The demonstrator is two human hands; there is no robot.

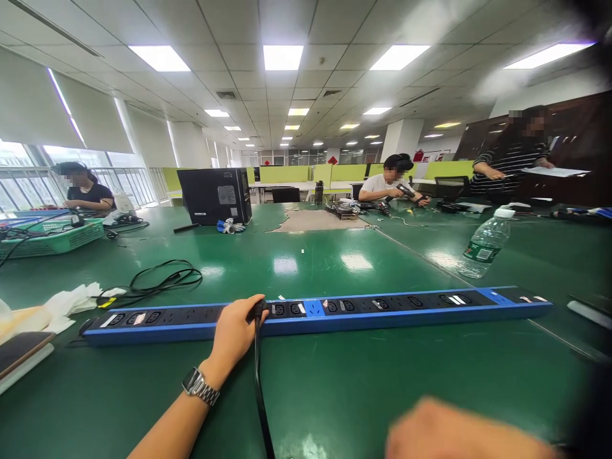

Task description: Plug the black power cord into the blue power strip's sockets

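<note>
A long blue and black power strip [382, 312] lies across the green table in front of me, with rows of sockets on its top face. My left hand [236, 325], a metal-banded watch [201, 386] on its wrist, is closed round the black plug [259, 308] of a power cord. The plug sits at the strip's sockets left of the middle; how deep it is in, I cannot tell. From it the black cord [259, 389] runs down to the near edge of the view. My right hand [444, 430] is a blur at the lower right, apart from the strip, its fingers indistinct.
Behind the strip lie a coiled black cable [167, 274] and a tilted-looking water bottle [488, 242]. White crumpled paper [71, 306] is at left. Farther off stand a black computer case [213, 196] and a green basket [57, 239]. Three people are at work around the table.
</note>
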